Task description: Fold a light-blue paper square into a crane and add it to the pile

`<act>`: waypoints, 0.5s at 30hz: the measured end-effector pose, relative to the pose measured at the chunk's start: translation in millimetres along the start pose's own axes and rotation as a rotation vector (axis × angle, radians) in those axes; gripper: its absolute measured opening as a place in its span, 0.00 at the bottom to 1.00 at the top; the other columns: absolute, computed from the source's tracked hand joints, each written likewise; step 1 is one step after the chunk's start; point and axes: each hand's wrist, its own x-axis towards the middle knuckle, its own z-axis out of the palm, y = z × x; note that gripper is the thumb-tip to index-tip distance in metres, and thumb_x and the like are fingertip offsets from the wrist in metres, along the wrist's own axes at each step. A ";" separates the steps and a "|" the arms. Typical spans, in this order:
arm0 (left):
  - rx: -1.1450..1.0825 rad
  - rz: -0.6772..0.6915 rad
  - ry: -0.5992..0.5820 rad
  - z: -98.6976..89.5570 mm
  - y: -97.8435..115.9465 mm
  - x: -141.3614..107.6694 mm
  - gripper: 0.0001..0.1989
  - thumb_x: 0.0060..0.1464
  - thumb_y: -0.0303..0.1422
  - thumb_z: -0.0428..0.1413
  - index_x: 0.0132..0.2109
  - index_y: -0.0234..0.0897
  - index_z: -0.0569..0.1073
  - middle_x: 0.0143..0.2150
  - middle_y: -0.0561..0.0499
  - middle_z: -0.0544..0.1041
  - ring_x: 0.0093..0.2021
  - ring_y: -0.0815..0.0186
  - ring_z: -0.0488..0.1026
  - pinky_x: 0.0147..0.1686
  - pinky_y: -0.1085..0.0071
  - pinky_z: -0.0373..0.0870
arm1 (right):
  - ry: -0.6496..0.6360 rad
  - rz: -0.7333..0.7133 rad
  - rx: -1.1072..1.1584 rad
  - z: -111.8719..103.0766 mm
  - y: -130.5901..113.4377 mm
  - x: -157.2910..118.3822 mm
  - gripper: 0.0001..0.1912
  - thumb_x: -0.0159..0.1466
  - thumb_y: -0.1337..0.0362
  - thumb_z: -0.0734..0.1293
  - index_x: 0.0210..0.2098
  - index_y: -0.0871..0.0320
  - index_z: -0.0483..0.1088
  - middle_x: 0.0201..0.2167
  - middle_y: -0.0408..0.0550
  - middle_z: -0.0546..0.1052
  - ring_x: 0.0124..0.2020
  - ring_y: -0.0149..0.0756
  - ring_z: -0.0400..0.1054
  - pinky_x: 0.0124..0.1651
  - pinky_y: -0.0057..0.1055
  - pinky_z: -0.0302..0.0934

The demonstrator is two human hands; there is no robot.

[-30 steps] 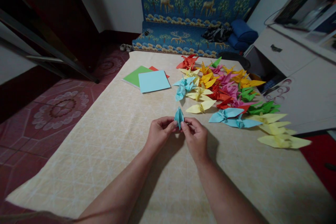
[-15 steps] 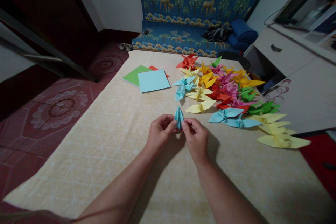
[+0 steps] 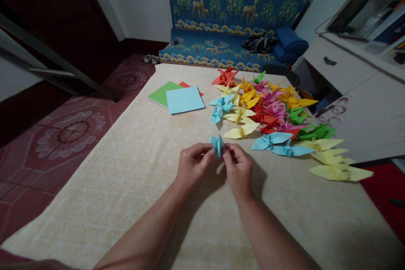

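Between my two hands, over the middle of the table, is a small folded piece of light blue origami paper [image 3: 217,145], with a point facing away from me. My left hand [image 3: 195,163] pinches its left side between thumb and fingers. On its right side, my right hand [image 3: 237,166] grips it the same way. The fingertips hide its lower part. Just beyond lie finished paper cranes: a pale yellow crane [image 3: 241,130] and a light blue crane [image 3: 272,140] are among the closest.
Many more cranes, such as an orange crane [image 3: 249,98], crowd the table's right side. A sheet of light blue paper [image 3: 185,100] overlaps a green sheet [image 3: 161,93] and a red one. Past the patterned tablecloth [image 3: 126,164] stand a blue sofa [image 3: 209,42] and a white cabinet [image 3: 354,93].
The folded blue paper has been turned in my fingers, and its left part now spreads out to the side. Both hands keep their hold. The view has tilted slightly upward.
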 end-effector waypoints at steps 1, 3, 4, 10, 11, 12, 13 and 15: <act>0.050 0.045 -0.004 -0.3 2.0 -0.9 0.09 0.56 0.34 0.60 0.39 0.33 0.80 0.36 0.45 0.82 0.34 0.64 0.78 0.33 0.72 0.75 | 0.011 0.010 0.009 -0.2 -0.2 0.7 0.04 0.63 0.65 0.66 0.34 0.57 0.73 0.30 0.45 0.76 0.31 0.34 0.72 0.33 0.28 0.65; 0.134 0.124 -0.009 -0.2 4.9 -2.7 0.08 0.57 0.32 0.58 0.39 0.34 0.80 0.35 0.46 0.82 0.34 0.64 0.78 0.33 0.73 0.75 | 0.030 0.033 0.031 -0.5 -0.7 1.8 0.04 0.62 0.64 0.67 0.34 0.58 0.73 0.30 0.45 0.77 0.31 0.34 0.72 0.33 0.27 0.65; 0.160 0.149 -0.004 0.0 5.6 -3.6 0.07 0.57 0.31 0.57 0.40 0.34 0.80 0.35 0.47 0.82 0.33 0.65 0.78 0.33 0.73 0.75 | 0.031 0.046 0.042 -0.6 -0.9 2.1 0.04 0.62 0.64 0.67 0.33 0.58 0.73 0.30 0.45 0.77 0.31 0.34 0.72 0.33 0.27 0.65; 0.042 0.108 0.016 2.9 1.2 -6.2 0.15 0.56 0.30 0.59 0.50 0.37 0.70 0.38 0.47 0.83 0.36 0.64 0.81 0.37 0.72 0.77 | 0.026 0.102 0.101 0.3 -0.5 2.0 0.05 0.61 0.63 0.67 0.32 0.58 0.73 0.27 0.44 0.76 0.28 0.33 0.70 0.31 0.27 0.64; 0.027 0.097 0.018 3.1 0.6 -5.8 0.16 0.55 0.30 0.59 0.51 0.37 0.69 0.38 0.47 0.83 0.36 0.64 0.81 0.37 0.72 0.77 | 0.028 0.109 0.109 0.5 -0.1 2.0 0.05 0.61 0.63 0.67 0.32 0.58 0.73 0.27 0.43 0.76 0.27 0.33 0.70 0.30 0.27 0.64; 0.029 0.097 0.024 3.3 0.3 -5.2 0.16 0.55 0.30 0.60 0.51 0.37 0.70 0.37 0.47 0.83 0.36 0.64 0.81 0.36 0.72 0.77 | 0.028 0.114 0.116 0.7 0.5 2.1 0.04 0.61 0.63 0.67 0.32 0.57 0.73 0.27 0.43 0.76 0.28 0.34 0.70 0.31 0.27 0.65; 0.046 0.108 0.030 3.3 0.4 -4.4 0.14 0.55 0.30 0.60 0.49 0.36 0.72 0.37 0.47 0.83 0.35 0.64 0.80 0.36 0.73 0.77 | 0.028 0.117 0.122 0.7 1.0 2.2 0.04 0.60 0.63 0.67 0.32 0.57 0.73 0.27 0.43 0.76 0.28 0.34 0.71 0.31 0.27 0.65; 0.103 0.147 0.028 3.0 1.6 -2.7 0.07 0.54 0.30 0.60 0.42 0.35 0.77 0.35 0.47 0.82 0.33 0.65 0.80 0.35 0.73 0.77 | 0.032 0.120 0.125 0.7 2.3 2.6 0.03 0.60 0.64 0.67 0.32 0.57 0.73 0.28 0.44 0.77 0.30 0.35 0.72 0.34 0.28 0.66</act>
